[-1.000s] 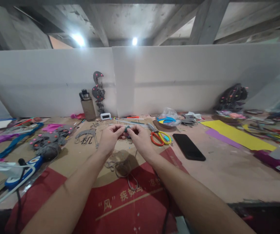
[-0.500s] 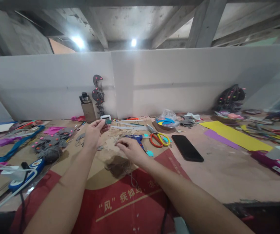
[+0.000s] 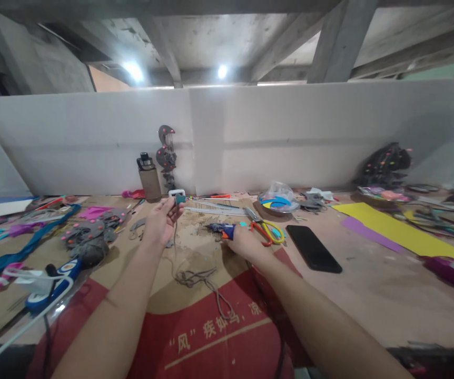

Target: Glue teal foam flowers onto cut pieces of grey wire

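Observation:
My left hand (image 3: 161, 221) is raised over the cardboard mat (image 3: 140, 263), fingers pinched on a small teal piece (image 3: 180, 199) from which a grey cord (image 3: 195, 276) hangs down and coils on the mat. My right hand (image 3: 243, 241) rests on the mat to the right, closed around the handle of a blue glue gun (image 3: 219, 229) whose nozzle points left. Orange and yellow scissors (image 3: 265, 230) lie just right of that hand.
A black phone (image 3: 313, 248) lies right of the scissors, yellow and purple foam sheets (image 3: 393, 229) beyond it. A bottle (image 3: 149, 177) stands at the white back wall. Grey felt pieces with pink dots (image 3: 88, 234) and a blue-white device (image 3: 49, 281) lie left. A bowl (image 3: 276, 202) sits behind.
The hands, together on the small piece a second ago, have parted. The left lifted the teal piece with its cord; the right moved right and closed on the glue gun.

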The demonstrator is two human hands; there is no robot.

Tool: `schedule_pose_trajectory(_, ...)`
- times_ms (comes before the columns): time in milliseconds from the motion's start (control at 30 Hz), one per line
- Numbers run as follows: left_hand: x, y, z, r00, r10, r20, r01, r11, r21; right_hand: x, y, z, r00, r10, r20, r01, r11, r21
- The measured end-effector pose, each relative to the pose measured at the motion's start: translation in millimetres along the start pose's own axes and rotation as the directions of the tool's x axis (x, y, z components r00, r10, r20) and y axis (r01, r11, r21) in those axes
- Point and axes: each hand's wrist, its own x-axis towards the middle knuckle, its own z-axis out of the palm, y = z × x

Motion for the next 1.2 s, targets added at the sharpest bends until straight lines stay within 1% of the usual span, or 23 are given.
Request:
schedule_pose_trajectory(100, -1.4, -1.4, 1.3, 1.000, -0.013, 0.011, 0.013, 1.000, -0.005, 5.9, 3.3, 8.8, 0.998, 0.014, 0.057, -0.017, 0.999, 0.045)
schedule_pose_trajectory(233, -3.2, -0.2, 1.4, 1.000, 0.016, 0.024, -0.017, 0.999, 0.027, 12.1, 0.8, 7.9, 0.996, 0.055, 0.072, -0.063, 0.992, 0.109)
schedule_pose_trajectory(300, -4.5, 0.0, 1.7, 0.998, 0.053, 0.041, -0.056, 0.996, 0.063, 11.7, -2.6, 5.0, 0.999, 0.033, 0.019, -0.036, 0.982, 0.186)
schedule_pose_trajectory(367, -6.0, -0.4, 2.3, 0.995, 0.091, 0.039, -0.095, 0.990, 0.108, 7.8, -7.5, 2.1, 0.993, -0.020, -0.113, 0.056, 0.943, 0.327)
schedule_pose_trajectory(433, -7.2, -1.4, 3.0, 0.994, 0.110, 0.015, -0.111, 0.981, 0.157, 0.9, -13.7, -0.7, 0.961, -0.049, -0.273, 0.178, 0.864, 0.471)
schedule_pose_trajectory(467, -7.7, -2.0, 3.3, 0.993, 0.116, -0.003, -0.113, 0.977, 0.179, -3.4, -17.3, -2.1, 0.943, -0.054, -0.329, 0.230, 0.819, 0.525)
schedule_pose_trajectory(500, -8.1, -2.7, 3.5, 0.992, 0.121, -0.021, -0.114, 0.974, 0.197, -8.0, -21.0, -3.7, 0.930, -0.066, -0.360, 0.278, 0.770, 0.575)
schedule_pose_trajectory(533, -8.3, -3.5, 3.5, 0.991, 0.126, -0.036, -0.116, 0.971, 0.211, -12.6, -24.8, -5.3, 0.924, -0.093, -0.372, 0.324, 0.707, 0.629)
schedule_pose_trajectory(600, -8.2, -5.3, 3.1, 0.990, 0.128, -0.051, -0.114, 0.970, 0.215, -21.6, -32.2, -8.5, 0.909, -0.169, -0.381, 0.408, 0.546, 0.732)
schedule_pose_trajectory(633, -7.9, -6.2, 2.7, 0.991, 0.124, -0.050, -0.112, 0.972, 0.205, -25.6, -35.4, -10.1, 0.902, -0.212, -0.375, 0.430, 0.477, 0.766)
schedule_pose_trajectory(667, -7.6, -7.2, 2.2, 0.992, 0.119, -0.046, -0.108, 0.976, 0.190, -29.2, -38.2, -11.5, 0.896, -0.248, -0.369, 0.443, 0.427, 0.788)
schedule_pose_trajectory(700, -7.3, -8.2, 1.7, 0.993, 0.112, -0.039, -0.104, 0.979, 0.173, -32.3, -40.3, -12.7, 0.891, -0.274, -0.363, 0.449, 0.405, 0.796)
schedule_pose_trajectory(733, -7.0, -9.1, 1.3, 0.994, 0.108, -0.032, -0.101, 0.982, 0.157, -34.8, -41.8, -13.6, 0.887, -0.292, -0.358, 0.453, 0.399, 0.797)
schedule_pose_trajectory(800, -6.9, -10.6, 0.8, 0.995, 0.102, -0.015, -0.099, 0.987, 0.130, -38.1, -43.1, -14.2, 0.879, -0.307, -0.366, 0.470, 0.419, 0.777)
schedule_pose_trajectory(933, -8.6, -12.0, 2.4, 0.996, 0.090, 0.007, -0.090, 0.990, 0.108, -39.2, -41.5, -11.5, 0.858, -0.321, -0.401, 0.513, 0.518, 0.684)
schedule_pose_trajectory(1000, -10.1, -11.8, 4.1, 0.997, 0.077, 0.019, -0.079, 0.991, 0.106, -38.7, -40.2, -9.5, 0.846, -0.340, -0.411, 0.534, 0.549, 0.643)
schedule_pose_trajectory(1100, -12.3, -11.1, 6.5, 0.997, 0.063, 0.047, -0.067, 0.992, 0.102, -38.8, -39.6, -8.0, 0.836, -0.363, -0.411, 0.548, 0.563, 0.618)
schedule_pose_trajectory(1200, -13.9, -10.6, 7.9, 0.995, 0.069, 0.066, -0.075, 0.992, 0.100, -39.7, -40.9, -8.1, 0.842, -0.358, -0.403, 0.539, 0.569, 0.622)
